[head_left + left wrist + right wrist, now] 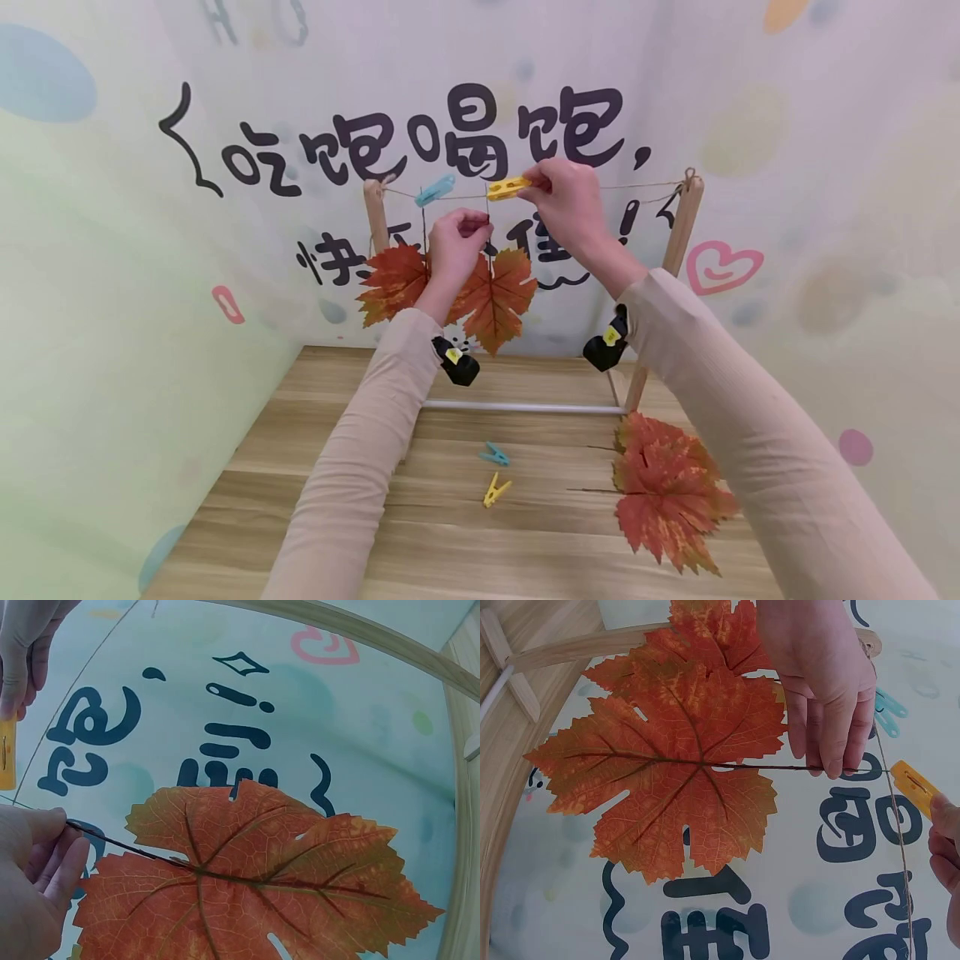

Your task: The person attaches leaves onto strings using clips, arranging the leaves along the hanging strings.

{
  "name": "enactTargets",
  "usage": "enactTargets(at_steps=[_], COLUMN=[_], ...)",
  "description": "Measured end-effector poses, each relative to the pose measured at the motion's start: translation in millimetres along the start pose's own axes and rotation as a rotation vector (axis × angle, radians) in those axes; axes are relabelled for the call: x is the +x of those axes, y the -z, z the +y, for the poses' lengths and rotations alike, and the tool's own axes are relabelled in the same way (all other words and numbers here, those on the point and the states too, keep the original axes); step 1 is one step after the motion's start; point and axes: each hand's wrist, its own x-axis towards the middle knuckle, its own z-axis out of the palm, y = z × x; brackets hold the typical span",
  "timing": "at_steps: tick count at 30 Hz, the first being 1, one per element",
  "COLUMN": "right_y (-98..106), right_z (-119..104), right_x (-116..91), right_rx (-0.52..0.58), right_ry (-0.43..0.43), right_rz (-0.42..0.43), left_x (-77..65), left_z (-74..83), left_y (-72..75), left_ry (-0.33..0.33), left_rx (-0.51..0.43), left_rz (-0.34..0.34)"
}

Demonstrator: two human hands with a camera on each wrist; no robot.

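Note:
My left hand (459, 250) pinches the dark stem of an orange-red artificial maple leaf (495, 300) just below the string (465, 197). The leaf hangs down beneath those fingers. My right hand (566, 204) pinches a yellow clothespin (508, 188) by its end, its other end right at the string and the stem's top, as the right wrist view also shows. To the left, a blue clothespin (435, 191) sits on the string with another maple leaf (393, 283) hanging under it, partly hidden by my left hand and the first leaf.
Wooden posts (682, 225) hold the string at both ends, with a white rod (525, 407) low between them. On the wooden table (300, 517) lie a blue clothespin (495, 454), a yellow clothespin (497, 490) and overlapping maple leaves (667, 492) at the right. A printed curtain (825, 167) hangs behind.

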Motion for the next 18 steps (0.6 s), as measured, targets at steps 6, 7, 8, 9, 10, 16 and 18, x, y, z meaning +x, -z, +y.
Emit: enactTargets(at_steps=[6, 7, 8, 9, 10, 16, 18], right_y=[-4.3, -4.6, -4.9, -5.1, -5.4, -7.2, -6.8], right_z=[1.2, 1.1, 0.9, 0.6, 0.3, -1.7, -2.7], right_x=[5.7, 6.5, 7.2, 7.8, 8.4, 11.0, 12.0], right_rx=[0.007, 0.008, 0.011, 0.014, 0.016, 0.025, 0.025], right_ry=[-0.014, -0.019, -0.025, -0.033, -0.041, -0.078, -0.083], right_rz=[-0.016, -0.022, -0.028, -0.036, -0.046, -0.123, -0.156], left_x=[-0.5, -0.5, -0.4, -0.4, -0.5, -0.7, -0.2], left_z=[-0.8, -0.7, -0.9, -1.2, -1.3, -3.9, -5.0], left_y=[1.0, 1.3, 1.4, 1.4, 1.5, 1.4, 1.5], left_ry=[-0.004, -0.003, -0.005, -0.007, -0.007, -0.013, -0.014], left_rx=[0.013, 0.016, 0.017, 0.018, 0.018, 0.037, 0.043], left_rz=[-0.011, -0.015, -0.018, -0.02, -0.023, -0.017, -0.01])
